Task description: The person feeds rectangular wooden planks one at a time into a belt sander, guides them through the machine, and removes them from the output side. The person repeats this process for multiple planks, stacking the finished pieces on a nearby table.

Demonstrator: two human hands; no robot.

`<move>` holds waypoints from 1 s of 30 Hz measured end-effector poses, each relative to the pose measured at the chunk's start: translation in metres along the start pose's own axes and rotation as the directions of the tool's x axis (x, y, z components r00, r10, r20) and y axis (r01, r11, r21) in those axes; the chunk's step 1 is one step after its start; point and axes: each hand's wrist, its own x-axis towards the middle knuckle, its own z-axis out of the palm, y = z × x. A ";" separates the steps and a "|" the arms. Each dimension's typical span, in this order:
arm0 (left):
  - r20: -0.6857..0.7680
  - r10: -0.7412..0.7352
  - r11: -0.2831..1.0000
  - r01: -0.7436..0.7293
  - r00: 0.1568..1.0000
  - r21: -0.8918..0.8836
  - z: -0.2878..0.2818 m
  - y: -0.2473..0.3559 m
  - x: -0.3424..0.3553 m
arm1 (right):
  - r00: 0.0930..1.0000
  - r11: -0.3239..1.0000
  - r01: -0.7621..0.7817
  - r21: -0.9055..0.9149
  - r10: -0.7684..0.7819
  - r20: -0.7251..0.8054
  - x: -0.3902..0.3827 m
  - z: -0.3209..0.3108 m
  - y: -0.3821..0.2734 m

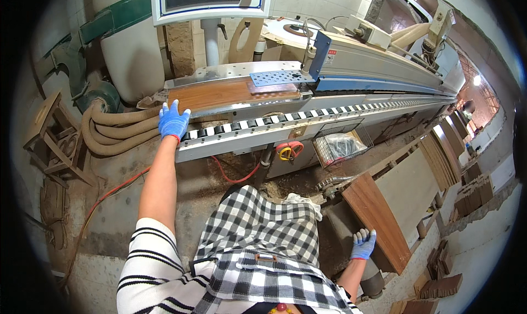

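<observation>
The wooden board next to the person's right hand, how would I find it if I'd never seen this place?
Start at the long grey machine with the roller track along its front. On the floor below it, near the person's right hand in a blue glove, leans the reddish-brown board, tilted on edge. The panels beside it are pale grey; this one is dark wood colour.

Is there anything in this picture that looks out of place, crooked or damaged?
Nothing looks damaged. The left hand presses a brown wood panel lying flat on the machine bed. The right hand touches another brown panel that leans tilted. Red cable trails loose across the floor.
</observation>
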 end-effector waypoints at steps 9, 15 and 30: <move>-0.050 0.016 0.998 -0.019 0.999 -0.059 0.005 -0.013 0.003 | 0.984 0.996 0.086 0.033 -0.079 -0.160 -0.015 -0.004 -0.003; -0.074 -0.002 0.998 -0.002 0.997 -0.061 0.001 -0.006 -0.004 | 0.985 0.995 0.058 0.082 -0.043 -0.169 -0.005 -0.020 0.000; -0.133 0.080 0.996 -0.084 0.988 -0.020 0.001 -0.003 0.001 | 0.943 0.954 0.113 0.276 -0.015 -0.334 0.011 -0.069 -0.023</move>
